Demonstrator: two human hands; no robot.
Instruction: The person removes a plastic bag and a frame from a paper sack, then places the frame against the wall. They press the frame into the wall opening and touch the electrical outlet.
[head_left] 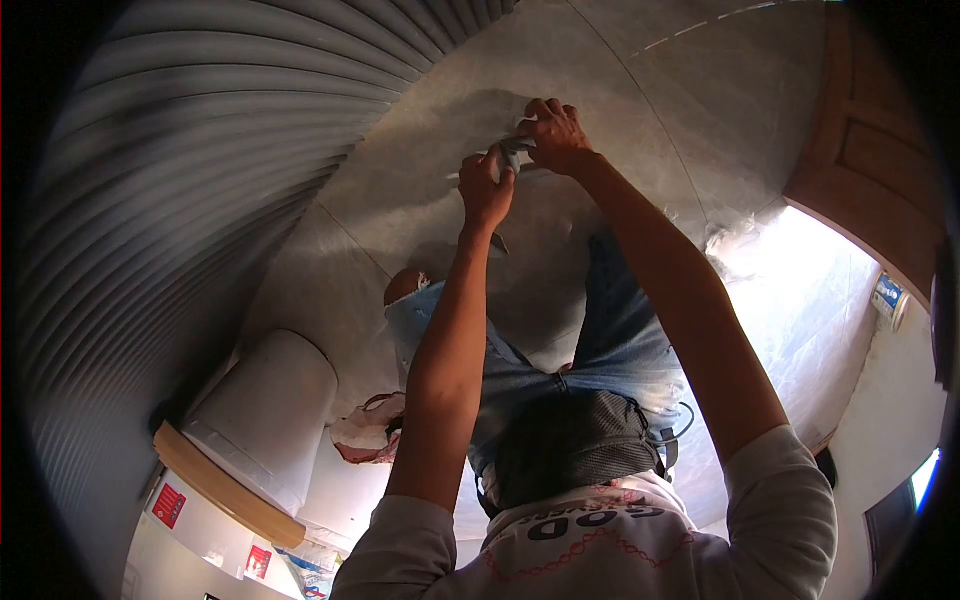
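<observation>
Both arms stretch forward over the grey floor. My left hand point(487, 193) is closed, thumb raised, around a small greyish object point(511, 156) whose exact kind I cannot make out. Just ahead and to the right, my right hand point(556, 134) has its fingers curled down at the other end of that object, beside a dark part of it. The fingertips of the right hand are partly hidden. A small dark flat piece point(499, 243) lies below the left wrist, between the knees.
A corrugated metal shutter point(230, 150) rises on the left. Near it stand a white bucket point(265, 415) and a wooden board point(225, 487). A torn bag point(370, 430) lies by the left leg. On the right are a wooden door point(875, 150) and a paint can point(889, 300).
</observation>
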